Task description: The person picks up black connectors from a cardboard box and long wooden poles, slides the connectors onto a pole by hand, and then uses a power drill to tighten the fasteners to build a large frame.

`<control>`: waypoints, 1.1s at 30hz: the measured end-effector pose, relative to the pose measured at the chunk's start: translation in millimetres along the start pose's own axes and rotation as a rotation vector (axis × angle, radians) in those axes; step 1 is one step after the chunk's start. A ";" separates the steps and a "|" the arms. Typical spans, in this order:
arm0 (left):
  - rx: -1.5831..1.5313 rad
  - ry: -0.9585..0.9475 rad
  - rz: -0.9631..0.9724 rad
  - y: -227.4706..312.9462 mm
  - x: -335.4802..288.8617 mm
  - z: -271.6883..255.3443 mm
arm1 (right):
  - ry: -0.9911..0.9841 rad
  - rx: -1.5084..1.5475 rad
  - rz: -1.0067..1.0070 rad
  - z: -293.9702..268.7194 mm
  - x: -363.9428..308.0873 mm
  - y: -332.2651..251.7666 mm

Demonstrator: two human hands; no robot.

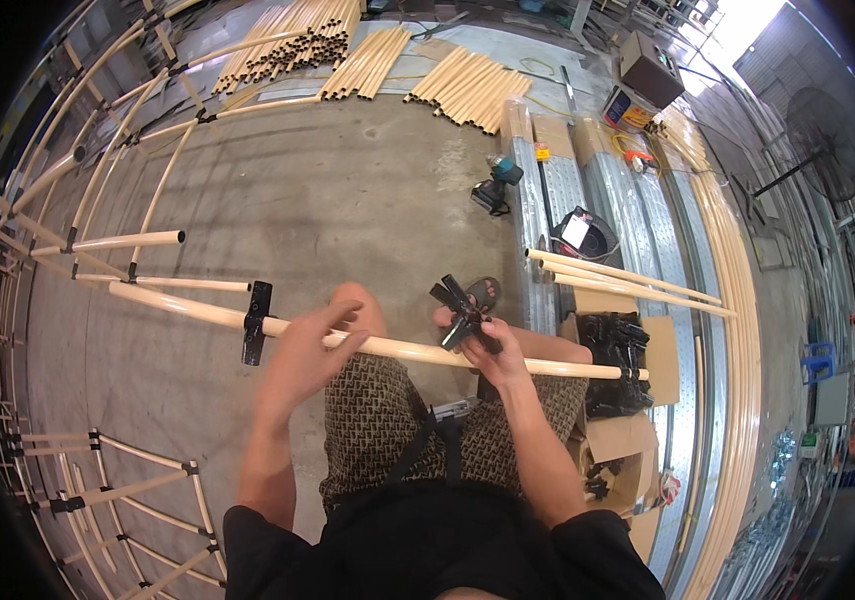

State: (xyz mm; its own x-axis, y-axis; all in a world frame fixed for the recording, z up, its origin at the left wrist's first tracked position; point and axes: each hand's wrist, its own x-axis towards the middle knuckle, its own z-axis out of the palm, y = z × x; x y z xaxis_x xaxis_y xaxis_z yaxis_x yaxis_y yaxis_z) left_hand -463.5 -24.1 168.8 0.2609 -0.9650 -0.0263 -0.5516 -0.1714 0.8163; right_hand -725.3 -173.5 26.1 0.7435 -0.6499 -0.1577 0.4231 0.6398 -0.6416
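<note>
A long beige tube (398, 349) lies crosswise over my lap. Toward its left part sits a black pipe joint (258, 322), standing across the tube. My left hand (308, 350) is over the tube just right of that joint, its fingers stretched and apart; whether they touch the tube I cannot tell. My right hand (498, 355) grips a cluster of black pipe joints (461, 312) above the tube, with arms sticking out several ways. The cluster hides part of the fingers.
Beside my right knee stands an open cardboard box (660, 350) with bagged black parts (613, 360). Metal profiles (603, 200) carry loose tubes (638, 283) and a black fan (588, 232). A cordless drill (496, 185) lies ahead. Tube frames (153, 210) occupy the left.
</note>
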 end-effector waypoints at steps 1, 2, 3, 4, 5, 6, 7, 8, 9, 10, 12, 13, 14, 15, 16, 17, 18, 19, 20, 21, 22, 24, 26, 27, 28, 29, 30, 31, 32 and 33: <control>-0.014 -0.028 0.005 2.2 2.9 8.7 | 0.054 -0.023 -0.011 3.6 1.3 3.0; -0.042 -0.044 0.005 1.8 4.7 17.6 | 0.109 -0.046 -0.022 6.6 1.8 4.8; -0.059 -0.056 -0.001 3.2 4.2 25.5 | 0.127 -0.054 -0.011 11.1 1.5 4.5; -0.076 -0.068 -0.007 4.9 3.6 32.4 | 0.145 -0.062 0.001 16.4 0.3 3.1; -0.095 -0.059 -0.001 7.6 3.1 38.0 | 0.162 -0.070 0.012 20.2 -0.5 2.1; -0.123 -0.052 0.010 8.1 3.3 43.7 | 0.172 -0.085 0.020 21.5 -1.1 1.6; -0.151 -0.046 0.021 8.5 4.1 48.7 | 0.181 -0.100 0.027 22.2 -1.6 1.0; -0.164 -0.036 0.032 8.1 5.8 53.7 | 0.190 -0.115 0.035 23.3 -2.2 0.2; -0.175 -0.026 0.040 7.3 6.7 57.5 | 0.221 -0.078 0.038 28.9 -2.5 -1.3; -0.185 -0.015 0.048 8.0 7.4 60.0 | 0.252 -0.042 0.041 34.8 -3.1 -3.4; -0.202 -0.019 0.044 12.1 8.7 62.3 | 0.308 -0.013 0.061 48.6 -4.3 -7.9; -0.211 -0.021 0.041 13.1 9.2 63.5 | 0.334 -0.021 0.079 56.3 -4.7 -10.1; -0.213 -0.008 0.038 13.4 9.5 64.6 | 0.359 -0.031 0.098 61.9 -4.8 -11.2; -0.213 0.009 0.032 13.7 8.2 64.0 | 0.370 -0.058 0.090 66.7 -4.7 -9.8; -0.214 0.028 0.025 13.8 6.7 63.4 | 0.379 -0.088 0.084 71.1 -4.7 -7.4; -0.196 0.058 0.016 13.1 5.3 65.2 | 0.385 -0.119 0.080 75.1 -5.4 -5.4; -0.172 0.104 -0.001 10.8 2.3 66.3 | 0.383 -0.290 0.014 81.0 -5.7 0.4; -0.145 0.150 -0.015 11.2 1.8 67.0 | 0.375 -0.456 -0.061 86.2 -7.4 6.5; -0.222 0.137 -0.034 15.8 1.7 70.0 | 0.359 -0.621 -0.139 93.4 -8.3 11.4; -0.296 0.137 -0.061 18.5 0.4 74.4 | 0.322 -0.774 -0.208 117.9 -13.3 7.2; -0.370 0.130 -0.078 24.0 1.0 77.1 | 0.300 -1.055 -0.449 117.1 -12.0 18.4; -0.410 0.188 -0.107 29.0 1.3 76.4 | 0.227 -1.425 -0.728 121.6 -10.0 30.1; -0.530 0.251 -0.133 21.1 -1.6 75.2 | 0.127 -1.534 -0.802 132.2 -5.4 37.4; -0.623 0.287 -0.145 9.7 -2.4 76.8 | 0.113 -1.558 -0.816 136.3 -2.1 43.3; -0.718 0.317 -0.151 -2.5 -2.7 78.0 | 0.104 -1.585 -0.830 140.1 -0.3 48.1; -0.739 0.355 -0.135 -14.4 -2.7 76.8 | 0.080 -1.571 -0.790 144.3 0.6 52.7; -0.768 0.370 -0.165 -14.8 -4.9 71.0 | 0.058 -1.561 -0.749 146.5 1.4 56.4; -0.796 0.383 -0.194 -12.7 -7.6 63.8 | 0.038 -1.550 -0.709 148.6 2.1 59.9; -0.825 0.394 -0.222 -10.9 -9.6 56.4 | 0.020 -1.540 -0.668 150.8 3.0 63.2; -0.853 0.402 -0.231 -10.9 -12.8 47.4 | -0.045 -1.507 -0.636 154.2 2.5 63.2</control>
State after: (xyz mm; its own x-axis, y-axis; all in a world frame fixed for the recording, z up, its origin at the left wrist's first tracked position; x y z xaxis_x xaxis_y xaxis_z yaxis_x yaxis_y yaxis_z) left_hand -498.3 -19.3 132.9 0.6294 -0.7585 -0.1688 0.2659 0.0061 0.9640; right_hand -616.8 -71.4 100.9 0.6821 -0.6080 0.4062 -0.1891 -0.6833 -0.7052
